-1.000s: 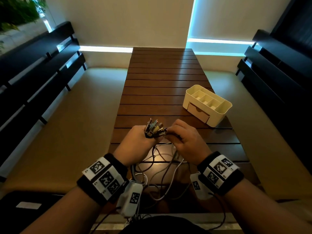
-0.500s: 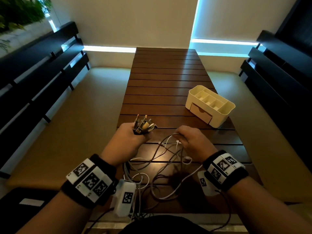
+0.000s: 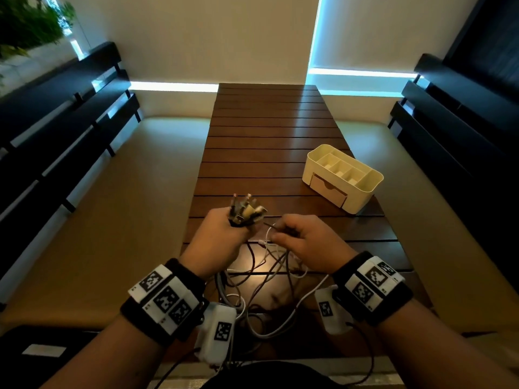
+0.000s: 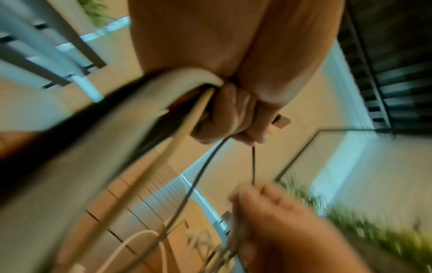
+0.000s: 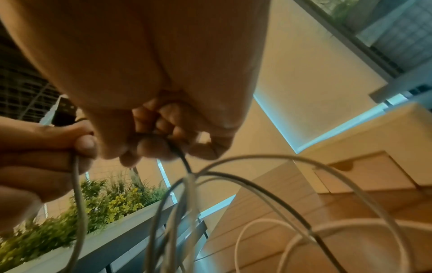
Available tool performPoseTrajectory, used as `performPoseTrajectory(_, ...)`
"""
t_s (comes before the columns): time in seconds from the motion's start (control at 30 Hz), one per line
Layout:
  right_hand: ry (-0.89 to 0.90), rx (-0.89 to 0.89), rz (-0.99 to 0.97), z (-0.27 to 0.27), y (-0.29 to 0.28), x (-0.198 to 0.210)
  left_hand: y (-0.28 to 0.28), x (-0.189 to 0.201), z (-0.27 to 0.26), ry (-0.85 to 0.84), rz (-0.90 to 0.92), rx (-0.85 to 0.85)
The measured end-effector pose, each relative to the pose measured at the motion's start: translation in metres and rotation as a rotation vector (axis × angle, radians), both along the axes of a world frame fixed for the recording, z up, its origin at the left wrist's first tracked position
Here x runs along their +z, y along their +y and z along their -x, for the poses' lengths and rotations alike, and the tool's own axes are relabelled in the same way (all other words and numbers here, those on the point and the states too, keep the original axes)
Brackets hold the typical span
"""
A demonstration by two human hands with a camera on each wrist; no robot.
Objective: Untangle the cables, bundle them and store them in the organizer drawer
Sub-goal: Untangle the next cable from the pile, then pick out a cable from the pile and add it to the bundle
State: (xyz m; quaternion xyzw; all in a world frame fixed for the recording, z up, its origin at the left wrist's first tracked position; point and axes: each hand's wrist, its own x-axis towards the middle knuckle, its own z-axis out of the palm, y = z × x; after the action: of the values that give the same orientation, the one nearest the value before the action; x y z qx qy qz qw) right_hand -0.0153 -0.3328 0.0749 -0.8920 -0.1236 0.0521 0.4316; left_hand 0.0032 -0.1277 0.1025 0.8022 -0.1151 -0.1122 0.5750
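My left hand [image 3: 224,234] grips a bunch of cable plugs [image 3: 245,210], which stick up out of the fist; in the left wrist view the cables [image 4: 187,110] run out of its curled fingers. Just to its right, my right hand [image 3: 300,237] pinches a thin dark cable [image 5: 184,162] between thumb and fingers. A tangle of white and dark cables [image 3: 266,279] hangs from both hands onto the wooden slatted table [image 3: 266,130]. The cream organizer [image 3: 342,176] stands at the right, and its drawer [image 3: 327,189] is closed.
Padded benches [image 3: 126,206] run along both sides of the table, with dark slatted backrests [image 3: 56,113] behind them. The organizer stands close to the table's right edge. A planter with greenery [image 5: 100,206] shows in the right wrist view.
After the hands drew apart half a second ago, the right hand has come back up close to the left and now pinches a dark cable. The left hand still holds the plugs.
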Motion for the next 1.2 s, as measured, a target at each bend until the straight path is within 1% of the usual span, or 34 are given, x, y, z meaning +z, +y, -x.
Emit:
performPoseTrajectory(0.07, 0.088, 0.031, 0.01, 0.001, -0.002, -0.007, 0.007, 0.004, -0.004, 0.1, 0.164, 0.078)
performPoseTrajectory(0.1, 0.126, 0.042, 0.034, 0.0, -0.004, -0.011, 0.011, 0.006, -0.004, 0.123, 0.2, 0.097)
performPoseTrajectory(0.17, 0.171, 0.035, 0.129, -0.002, -0.006, -0.016, 0.018, 0.007, -0.003, 0.133, 0.225, 0.101)
performPoseTrajectory(0.23, 0.182, -0.007, 0.248, -0.005, -0.008, -0.016, 0.022, 0.005, -0.001, 0.145, 0.262, 0.094)
performPoseTrajectory(0.27, 0.177, -0.039, 0.276, -0.007, -0.01, -0.015, 0.024, 0.004, 0.0, 0.154, 0.281, 0.086)
performPoseTrajectory(0.33, 0.11, -0.099, 0.299, -0.012, -0.013, -0.012, 0.026, 0.004, 0.004, 0.158, 0.319, 0.068)
performPoseTrajectory(0.43, -0.086, -0.198, 0.433, -0.021, -0.019, -0.008, 0.029, 0.007, 0.009, 0.152, 0.389, 0.07)
performPoseTrajectory(0.5, -0.197, -0.287, 0.495, -0.025, -0.023, -0.009, 0.033, 0.011, 0.009, 0.15, 0.391, 0.076)
performPoseTrajectory(0.57, -0.345, -0.349, 0.515, -0.025, -0.023, -0.01, 0.038, 0.011, 0.004, 0.144, 0.302, 0.074)
performPoseTrajectory(0.6, -0.42, -0.368, 0.48, -0.024, -0.02, -0.009, 0.041, 0.008, 0.0, 0.13, 0.203, 0.087)
performPoseTrajectory(0.63, -0.475, -0.372, 0.403, -0.022, -0.017, -0.007, 0.043, 0.005, -0.005, 0.107, 0.078, 0.106)
performPoseTrajectory(0.67, -0.484, -0.351, 0.293, -0.02, -0.014, -0.004, 0.044, 0.003, -0.009, 0.081, -0.038, 0.128)
performPoseTrajectory(0.7, -0.456, -0.304, 0.183, -0.019, -0.009, -0.002, 0.045, 0.001, -0.011, 0.058, -0.115, 0.153)
performPoseTrajectory(0.73, -0.416, -0.251, 0.117, -0.018, -0.005, -0.001, 0.045, 0.0, -0.012, 0.04, -0.142, 0.177)
performPoseTrajectory(0.77, -0.392, -0.204, 0.106, -0.017, 0.0, -0.002, 0.042, 0.0, -0.012, 0.021, -0.132, 0.199)
performPoseTrajectory(0.83, -0.38, -0.146, 0.152, -0.016, 0.004, -0.009, 0.033, 0.008, -0.009, -0.066, -0.09, 0.22)
performPoseTrajectory(0.9, -0.372, -0.125, 0.183, -0.015, 0.006, -0.016, 0.019, 0.02, -0.004, -0.196, -0.077, 0.18)
performPoseTrajectory(0.93, -0.361, -0.122, 0.185, -0.014, 0.007, -0.018, 0.011, 0.025, -0.002, -0.23, -0.081, 0.132)
performPoseTrajectory(1.0, -0.358, -0.106, 0.162, -0.012, 0.011, -0.017, -0.002, 0.025, -0.001, -0.216, -0.129, 0.004)
performPoseTrajectory(1.07, -0.375, -0.088, 0.122, -0.01, 0.015, -0.012, -0.009, 0.017, -0.002, -0.179, -0.221, -0.103)
performPoseTrajectory(1.13, -0.403, -0.081, 0.099, -0.009, 0.018, -0.006, -0.009, 0.008, -0.004, -0.145, -0.301, -0.141)
performPoseTrajectory(1.2, -0.426, -0.074, 0.1, -0.007, 0.018, -0.003, -0.005, 0.005, -0.005, -0.144, -0.312, -0.152)
